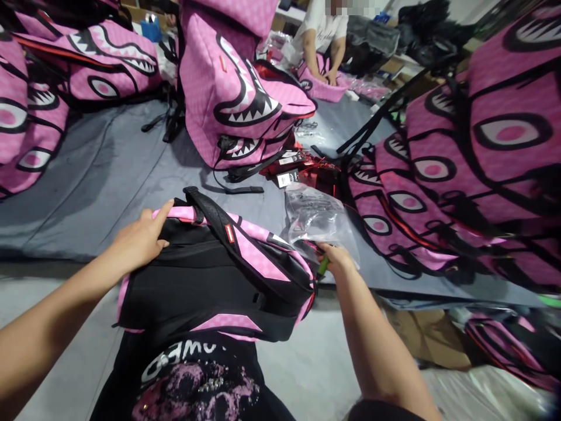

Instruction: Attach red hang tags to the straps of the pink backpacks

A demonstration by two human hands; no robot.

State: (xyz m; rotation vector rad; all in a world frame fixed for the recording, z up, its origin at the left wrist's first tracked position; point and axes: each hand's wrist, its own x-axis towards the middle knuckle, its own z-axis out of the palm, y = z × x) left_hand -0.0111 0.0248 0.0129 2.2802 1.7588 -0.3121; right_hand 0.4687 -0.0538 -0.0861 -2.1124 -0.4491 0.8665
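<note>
A black-and-pink backpack (pixel 188 286) lies on its side at the near table edge, its black back panel and straps facing me. My left hand (pixel 140 237) is closed on its upper left edge, thumb on the near side. At its right end, my right hand (pixel 337 257) is closed around a small green-handled tool (pixel 323 266), whose working end I cannot make out. That hand is close beside the backpack's right end. A clear plastic bag (pixel 315 213) lies just behind my right hand and partly under it.
Pink shark-face backpacks stand at the back (pixel 197 99), at the left (pixel 105 64) and stacked high on the right (pixel 433 169). Red tags with white labels (pixel 287 175) lie on the grey table cover (pixel 118 158). Across the table, a person (pixel 322 35) handles a pink bag (pixel 324 88).
</note>
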